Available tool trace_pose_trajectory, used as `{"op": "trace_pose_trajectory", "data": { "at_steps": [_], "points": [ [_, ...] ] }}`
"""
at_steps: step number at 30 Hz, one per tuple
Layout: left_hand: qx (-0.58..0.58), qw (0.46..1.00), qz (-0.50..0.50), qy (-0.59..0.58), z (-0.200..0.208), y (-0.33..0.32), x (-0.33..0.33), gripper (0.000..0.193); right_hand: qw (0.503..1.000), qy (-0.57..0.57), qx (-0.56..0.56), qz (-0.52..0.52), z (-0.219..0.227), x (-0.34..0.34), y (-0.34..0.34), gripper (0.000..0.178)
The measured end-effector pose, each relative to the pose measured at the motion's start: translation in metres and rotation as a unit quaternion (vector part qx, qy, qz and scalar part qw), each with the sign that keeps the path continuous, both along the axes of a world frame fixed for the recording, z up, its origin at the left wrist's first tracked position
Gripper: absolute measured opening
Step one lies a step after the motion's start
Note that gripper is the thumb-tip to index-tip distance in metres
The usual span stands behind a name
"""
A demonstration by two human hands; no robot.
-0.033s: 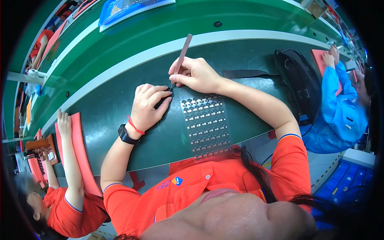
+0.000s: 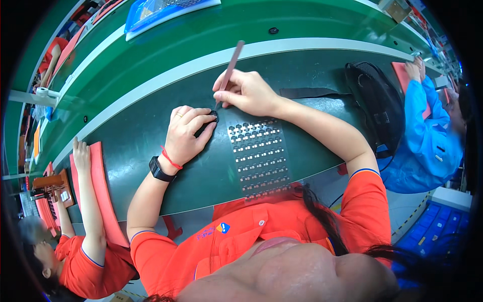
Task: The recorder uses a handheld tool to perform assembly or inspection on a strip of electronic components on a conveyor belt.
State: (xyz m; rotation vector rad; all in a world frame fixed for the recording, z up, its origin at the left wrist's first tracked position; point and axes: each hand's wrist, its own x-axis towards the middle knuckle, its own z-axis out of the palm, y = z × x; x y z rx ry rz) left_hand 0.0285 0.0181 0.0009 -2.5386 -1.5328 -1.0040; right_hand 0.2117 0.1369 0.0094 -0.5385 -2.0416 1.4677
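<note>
My left hand (image 2: 190, 132) is closed, with thumb and fingertips around the edge of a small black ring-shaped part (image 2: 215, 116) on the green bench. The fingers hide much of that part. Just to its right and farther off, my right hand (image 2: 246, 90) grips slim brownish tweezers (image 2: 233, 65) like a pen. Their tip points down, close above the black part; whether it touches cannot be made out. To the right of my left hand lies a clear sheet (image 2: 258, 158) with rows of small pale and dark pieces, its near end reaching the bench edge.
A black bag (image 2: 375, 103) with a strap (image 2: 314, 92) lies on the bench at right. Beyond the bench's pale rim, a blue tray (image 2: 166, 15) and a small black part (image 2: 273, 30) sit on a green surface. Co-workers sit on both sides, one by a red mat (image 2: 103, 186).
My right hand and the tweezers have shifted slightly up and away, lifting the tip a little off the black part. My left hand stays in place.
</note>
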Motion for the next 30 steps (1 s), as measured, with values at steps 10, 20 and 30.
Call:
{"op": "trace_pose_trajectory", "data": {
  "at_steps": [10, 20, 30],
  "points": [
    [0.037, 0.996, 0.075, -0.030, -0.001, 0.040, -0.031, 0.006, 0.989, 0.037, -0.117, -0.081, 0.000, 0.038, -0.007, 0.017],
    [0.061, 0.968, 0.245, -0.016, -0.027, 0.136, -0.096, 0.011, 0.981, 0.048, -0.156, -0.102, -0.008, 0.046, 0.000, 0.016],
    [-0.010, 0.987, 0.111, -0.117, -0.022, 0.232, 0.041, 0.052, 0.990, 0.052, -0.089, -0.093, -0.012, 0.048, -0.004, 0.016]
  ]
}}
